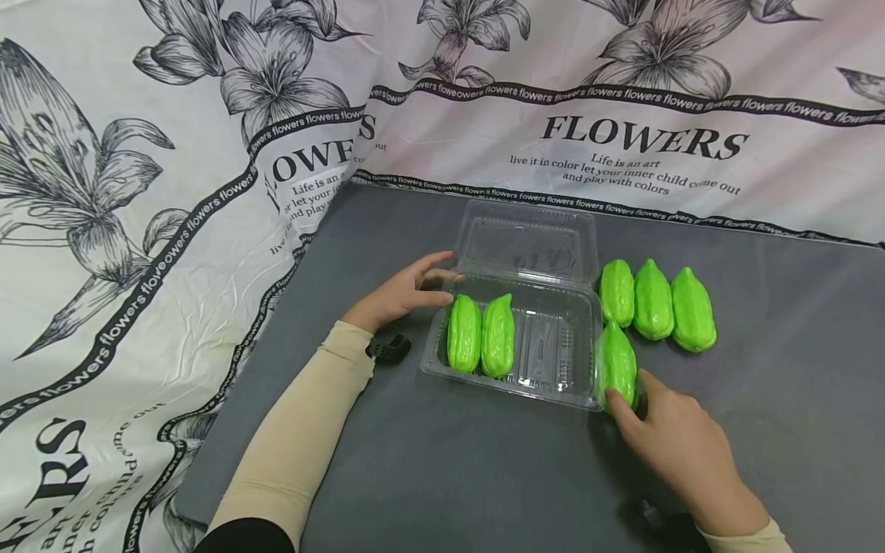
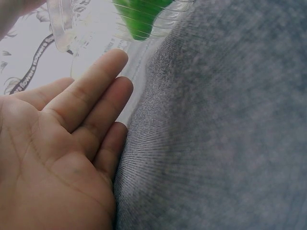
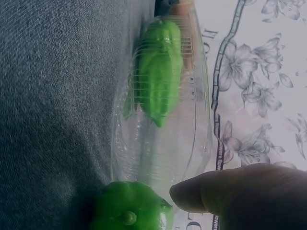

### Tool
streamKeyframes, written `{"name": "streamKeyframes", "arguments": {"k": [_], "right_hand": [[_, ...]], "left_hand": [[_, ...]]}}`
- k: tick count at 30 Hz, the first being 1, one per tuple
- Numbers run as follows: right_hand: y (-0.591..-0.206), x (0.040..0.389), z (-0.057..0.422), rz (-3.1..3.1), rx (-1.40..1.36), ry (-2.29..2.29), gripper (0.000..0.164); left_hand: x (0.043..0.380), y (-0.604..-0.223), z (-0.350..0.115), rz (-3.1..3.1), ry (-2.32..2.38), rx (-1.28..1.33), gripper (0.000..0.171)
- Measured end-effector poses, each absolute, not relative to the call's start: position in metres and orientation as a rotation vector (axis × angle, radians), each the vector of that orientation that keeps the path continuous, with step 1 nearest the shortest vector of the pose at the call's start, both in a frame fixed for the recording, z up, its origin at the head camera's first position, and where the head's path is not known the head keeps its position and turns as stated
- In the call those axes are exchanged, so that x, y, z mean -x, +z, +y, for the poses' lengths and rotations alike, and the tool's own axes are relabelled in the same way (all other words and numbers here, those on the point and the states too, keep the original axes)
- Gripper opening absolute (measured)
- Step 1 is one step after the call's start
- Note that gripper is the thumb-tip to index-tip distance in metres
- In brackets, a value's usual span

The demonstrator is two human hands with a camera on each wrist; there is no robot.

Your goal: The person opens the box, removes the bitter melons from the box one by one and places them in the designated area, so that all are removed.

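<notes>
An open clear plastic clamshell box lies on the grey table, its lid folded back. Two green, ridged star fruits stand side by side in the left part of its base, one next to the other. At the box's left rim is my left hand, fingers extended and holding nothing. My right hand has thumb and forefinger around the near end of another star fruit, just outside the box's right wall. In the right wrist view, one fingertip is beside this fruit.
Behind the right hand, three more star fruits sit in a row: left, middle and right. A flower-printed cloth hangs along the table's back and left. A black wrist device is on the left wrist.
</notes>
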State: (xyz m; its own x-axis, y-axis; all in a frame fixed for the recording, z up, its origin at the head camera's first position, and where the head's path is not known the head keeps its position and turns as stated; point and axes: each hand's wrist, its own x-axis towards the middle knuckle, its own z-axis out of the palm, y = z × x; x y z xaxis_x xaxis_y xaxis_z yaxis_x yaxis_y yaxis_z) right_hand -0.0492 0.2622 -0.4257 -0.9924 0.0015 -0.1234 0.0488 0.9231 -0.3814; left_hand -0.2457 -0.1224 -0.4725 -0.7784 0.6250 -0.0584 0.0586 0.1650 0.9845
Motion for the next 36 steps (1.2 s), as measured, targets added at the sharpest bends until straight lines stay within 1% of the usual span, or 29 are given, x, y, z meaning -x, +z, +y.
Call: {"name": "streamKeyframes", "arguments": {"k": [5, 9, 10, 12, 16, 19, 21, 23, 32, 34, 36], "right_hand": [[-0.423, 0.049, 0.262, 2.948, -0.053, -0.558, 0.051], [-0.419, 0.05, 0.262, 2.958, -0.057, -0.52, 0.057], [-0.417, 0.051, 0.263, 2.961, -0.057, -0.516, 0.058], [-0.414, 0.053, 0.263, 2.965, -0.064, -0.51, 0.059], [-0.409, 0.054, 0.264, 3.007, -0.055, -0.51, 0.067], [-0.407, 0.055, 0.263, 3.046, -0.042, -0.522, 0.079], [-0.405, 0.056, 0.261, 3.07, -0.03, -0.537, 0.079], [-0.402, 0.057, 0.259, 3.09, -0.017, -0.546, 0.084], [-0.375, 0.073, 0.25, 3.116, 0.024, -0.601, 0.08], [-0.371, 0.076, 0.247, 3.111, 0.03, -0.61, 0.072], [-0.367, 0.08, 0.243, 3.105, 0.042, -0.618, 0.072]], "left_hand": [[0.247, -0.476, -0.126, 2.001, 1.646, -0.655, 0.089], [0.244, -0.477, -0.129, 1.994, 1.653, -0.654, 0.106], [0.243, -0.477, -0.13, 1.991, 1.656, -0.65, 0.107], [0.243, -0.476, -0.13, 1.989, 1.658, -0.641, 0.103], [0.245, -0.476, -0.128, 1.994, 1.651, -0.636, 0.086], [0.246, -0.476, -0.126, 2.003, 1.643, -0.636, 0.084], [0.246, -0.475, -0.125, 2.005, 1.64, -0.637, 0.083], [0.245, -0.475, -0.124, 2.004, 1.639, -0.638, 0.083], [0.245, -0.472, -0.122, 1.991, 1.654, -0.654, 0.085], [0.245, -0.471, -0.122, 1.988, 1.657, -0.658, 0.085], [0.245, -0.471, -0.122, 1.989, 1.657, -0.66, 0.086]]}}
